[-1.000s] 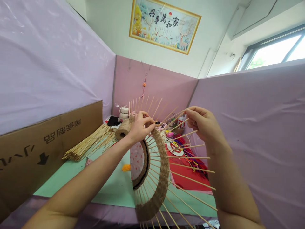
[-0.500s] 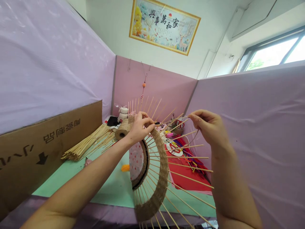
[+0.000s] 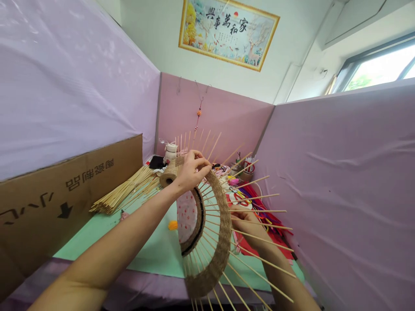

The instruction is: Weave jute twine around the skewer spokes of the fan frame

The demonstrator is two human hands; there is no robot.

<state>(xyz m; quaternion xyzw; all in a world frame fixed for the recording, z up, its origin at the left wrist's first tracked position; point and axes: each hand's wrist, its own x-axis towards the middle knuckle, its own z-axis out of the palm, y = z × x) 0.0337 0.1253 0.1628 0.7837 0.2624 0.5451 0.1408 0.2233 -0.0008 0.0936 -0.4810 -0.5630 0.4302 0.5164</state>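
A round frame of thin wooden sticks radiates from a pink-spotted centre [image 3: 187,218]. Around it runs a wide woven band of jute twine [image 3: 223,224], with bare stick ends poking out beyond it. My left hand [image 3: 195,170] is closed on the top of this woven stick frame, thumb against the band, and holds it upright, tilted. My right hand [image 3: 244,220] is at the band's right outer edge, behind several sticks, its fingers drawn together around the working twine; the strand itself is hardly visible there. A roll of jute twine [image 3: 169,173] lies just behind my left wrist.
A bundle of sticks [image 3: 121,190] lies beside a cardboard box [image 3: 74,198] on the left. An orange tassel [image 3: 173,225] rests on the green tabletop [image 3: 145,250]. Red sheets, coloured pipe cleaners [image 3: 259,201], scissors and a white jar [image 3: 170,151] stand or lie behind. Partitions enclose the table.
My right hand has dropped from up beside the stick tips, where it held the twine drawn out, to the band's right edge behind the sticks. My left hand keeps its hold.
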